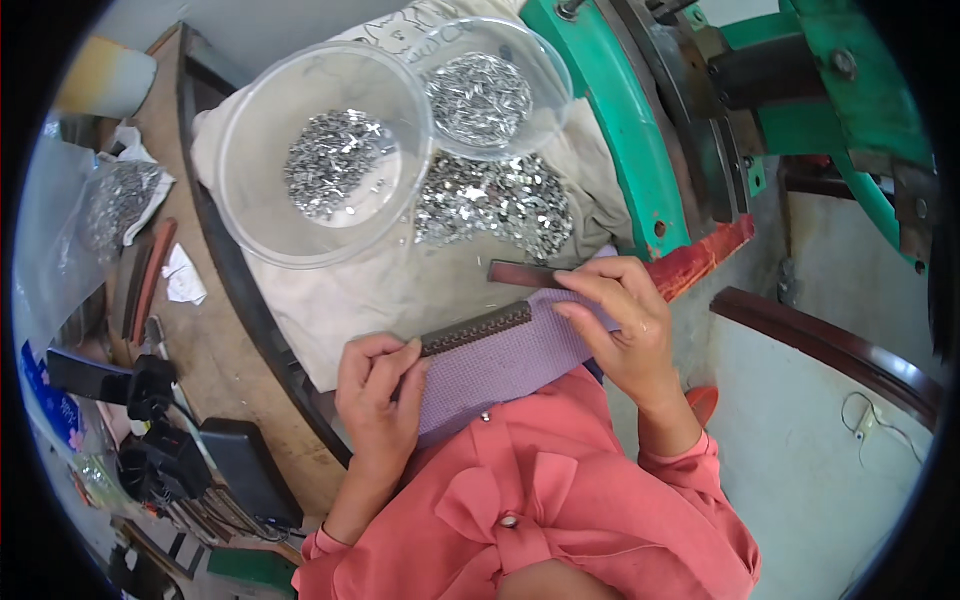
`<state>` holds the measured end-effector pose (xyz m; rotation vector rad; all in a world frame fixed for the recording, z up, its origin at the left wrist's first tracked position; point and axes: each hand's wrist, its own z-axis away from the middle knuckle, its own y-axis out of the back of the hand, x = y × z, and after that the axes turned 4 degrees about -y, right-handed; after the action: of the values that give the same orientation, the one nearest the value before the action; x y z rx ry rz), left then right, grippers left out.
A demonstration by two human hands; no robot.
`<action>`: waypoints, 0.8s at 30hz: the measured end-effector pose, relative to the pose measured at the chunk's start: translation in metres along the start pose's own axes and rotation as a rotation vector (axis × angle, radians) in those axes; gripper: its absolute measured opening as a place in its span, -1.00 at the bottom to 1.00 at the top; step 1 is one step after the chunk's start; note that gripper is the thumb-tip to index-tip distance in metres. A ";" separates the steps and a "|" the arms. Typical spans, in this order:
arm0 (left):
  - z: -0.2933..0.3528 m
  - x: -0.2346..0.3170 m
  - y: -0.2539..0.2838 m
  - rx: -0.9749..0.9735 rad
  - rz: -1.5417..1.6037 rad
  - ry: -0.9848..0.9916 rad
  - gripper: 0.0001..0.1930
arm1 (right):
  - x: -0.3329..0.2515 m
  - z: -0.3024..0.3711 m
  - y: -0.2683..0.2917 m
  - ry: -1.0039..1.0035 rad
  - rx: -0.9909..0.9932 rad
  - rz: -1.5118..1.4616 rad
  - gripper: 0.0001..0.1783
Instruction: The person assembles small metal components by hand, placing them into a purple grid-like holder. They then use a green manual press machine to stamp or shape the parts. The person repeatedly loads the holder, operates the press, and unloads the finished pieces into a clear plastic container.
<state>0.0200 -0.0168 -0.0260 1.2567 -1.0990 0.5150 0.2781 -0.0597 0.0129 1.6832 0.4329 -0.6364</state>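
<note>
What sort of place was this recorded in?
Likely a small-parts workshop, judging by the green-painted metal machine, the large round translucent plastic tub of small shiny silvery pieces, and the loose glittering silver heap beside it.

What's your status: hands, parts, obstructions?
Left hand at left end of dark slotted bar. Right hand holding flat brown strip. Purple mesh pad beneath bar. Silvery pieces heaped beyond, clear of hands.

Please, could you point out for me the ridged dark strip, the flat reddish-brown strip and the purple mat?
Ridged dark strip (477,330): head view, middle of its length.
Flat reddish-brown strip (521,274): head view, its face.
Purple mat (512,362): head view, bare surface.
</note>
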 end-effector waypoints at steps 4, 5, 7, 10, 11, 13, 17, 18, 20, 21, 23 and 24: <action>0.002 0.000 -0.001 0.001 0.017 0.004 -0.73 | 0.011 0.007 -0.009 -0.037 0.041 0.083 -0.58; 0.001 0.002 0.000 0.002 0.011 -0.001 -0.72 | 0.012 0.006 -0.010 -0.026 0.046 0.095 -0.59; 0.002 0.001 0.000 0.003 -0.001 0.003 -0.72 | 0.015 0.004 -0.012 -0.011 0.041 0.105 -0.60; 0.003 0.001 0.000 0.010 -0.009 0.001 -0.72 | 0.018 0.002 -0.011 0.017 0.014 0.109 -0.62; 0.003 0.001 -0.001 0.010 -0.009 -0.001 -0.73 | 0.018 0.001 -0.010 0.031 0.013 0.112 -0.63; 0.001 -0.001 -0.003 0.042 -0.027 -0.026 -0.73 | 0.019 0.001 -0.010 0.048 0.014 0.116 -0.64; 0.000 -0.001 -0.004 0.058 -0.031 -0.033 -0.74 | 0.021 0.003 -0.007 0.039 0.021 0.091 -0.65; 0.001 -0.002 -0.005 0.061 -0.030 -0.034 -0.74 | 0.021 0.003 -0.007 0.031 0.023 0.077 -0.65; 0.003 -0.005 -0.006 0.067 -0.030 -0.036 -0.74 | 0.020 0.003 -0.004 0.035 0.018 0.078 -0.65; 0.002 -0.004 -0.006 0.069 -0.030 -0.035 -0.74 | 0.019 0.003 -0.004 0.037 0.016 0.079 -0.65; 0.003 -0.003 -0.005 0.070 -0.026 -0.029 -0.74 | 0.020 0.003 -0.003 0.037 0.024 0.079 -0.65; 0.003 -0.003 -0.005 0.069 -0.025 -0.029 -0.74 | 0.020 0.003 -0.003 0.037 0.027 0.080 -0.65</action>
<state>0.0221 -0.0201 -0.0309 1.3403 -1.0967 0.5212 0.2917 -0.0637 -0.0024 1.7317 0.3834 -0.5554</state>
